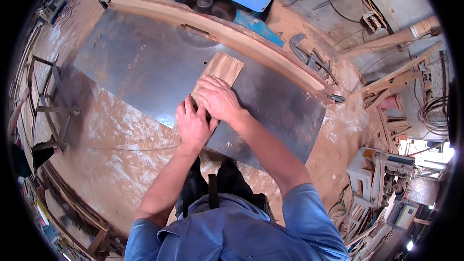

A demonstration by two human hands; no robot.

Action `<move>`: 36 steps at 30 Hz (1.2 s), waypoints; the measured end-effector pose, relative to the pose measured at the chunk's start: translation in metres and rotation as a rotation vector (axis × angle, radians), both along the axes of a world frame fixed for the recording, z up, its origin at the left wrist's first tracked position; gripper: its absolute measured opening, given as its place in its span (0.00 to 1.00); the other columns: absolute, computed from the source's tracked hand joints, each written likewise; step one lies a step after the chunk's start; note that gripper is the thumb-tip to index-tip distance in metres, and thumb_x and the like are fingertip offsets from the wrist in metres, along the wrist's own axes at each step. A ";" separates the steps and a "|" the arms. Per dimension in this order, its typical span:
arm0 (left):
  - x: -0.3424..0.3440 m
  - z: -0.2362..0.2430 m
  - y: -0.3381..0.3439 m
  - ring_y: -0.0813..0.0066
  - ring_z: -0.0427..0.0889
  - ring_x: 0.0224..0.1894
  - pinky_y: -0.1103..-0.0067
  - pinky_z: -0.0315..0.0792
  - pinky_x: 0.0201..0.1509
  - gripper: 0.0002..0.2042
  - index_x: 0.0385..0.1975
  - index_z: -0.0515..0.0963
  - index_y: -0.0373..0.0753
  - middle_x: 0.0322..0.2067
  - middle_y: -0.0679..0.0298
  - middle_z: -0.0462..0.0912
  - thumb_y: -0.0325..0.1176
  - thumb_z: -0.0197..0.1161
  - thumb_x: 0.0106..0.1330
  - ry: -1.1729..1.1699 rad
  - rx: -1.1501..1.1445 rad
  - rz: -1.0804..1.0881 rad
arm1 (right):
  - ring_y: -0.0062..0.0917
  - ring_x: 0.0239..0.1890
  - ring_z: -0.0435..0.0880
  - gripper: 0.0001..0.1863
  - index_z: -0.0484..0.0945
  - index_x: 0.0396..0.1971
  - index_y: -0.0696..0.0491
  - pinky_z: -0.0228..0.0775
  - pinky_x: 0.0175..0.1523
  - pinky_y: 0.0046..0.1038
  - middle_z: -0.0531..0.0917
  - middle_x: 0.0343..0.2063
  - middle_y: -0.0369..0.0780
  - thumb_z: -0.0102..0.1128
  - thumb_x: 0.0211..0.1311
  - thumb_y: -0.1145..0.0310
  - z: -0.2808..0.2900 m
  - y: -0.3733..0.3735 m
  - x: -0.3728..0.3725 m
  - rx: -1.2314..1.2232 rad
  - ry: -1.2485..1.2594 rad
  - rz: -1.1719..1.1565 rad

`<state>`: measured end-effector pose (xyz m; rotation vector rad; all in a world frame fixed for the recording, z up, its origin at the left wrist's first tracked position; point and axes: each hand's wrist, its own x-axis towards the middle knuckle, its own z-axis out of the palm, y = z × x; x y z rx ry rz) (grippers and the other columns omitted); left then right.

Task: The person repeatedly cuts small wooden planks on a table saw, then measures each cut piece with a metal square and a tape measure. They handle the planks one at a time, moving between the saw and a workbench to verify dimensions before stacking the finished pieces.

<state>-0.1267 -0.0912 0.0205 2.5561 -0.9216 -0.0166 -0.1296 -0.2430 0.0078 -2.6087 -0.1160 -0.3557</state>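
Left hand (195,124) half-curled on the board (226,67), right hand (218,98) cupped farther up — actual grip's hard to tell — press evenly.

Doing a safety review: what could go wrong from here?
The bare left hand and right hand are on a wooden board; if it slips, either might slide toward the slotted wooden fence.
The metal table looks smooth, so the board could skid or twist.
The floor looks dusty, so footing may be poor.

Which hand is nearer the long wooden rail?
Right. The right hand is on the board, further toward the wooden rail; the left hand is farther back along the board.
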 end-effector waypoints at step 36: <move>0.049 -0.006 -0.020 0.44 0.65 0.56 0.57 0.63 0.60 0.33 0.58 0.74 0.42 0.58 0.43 0.66 0.46 0.71 0.50 -0.057 0.106 0.176 | 0.33 0.52 0.79 0.06 0.83 0.29 0.54 0.68 0.62 0.33 0.85 0.39 0.38 0.61 0.56 0.68 -0.026 -0.025 0.099 0.124 -0.237 0.140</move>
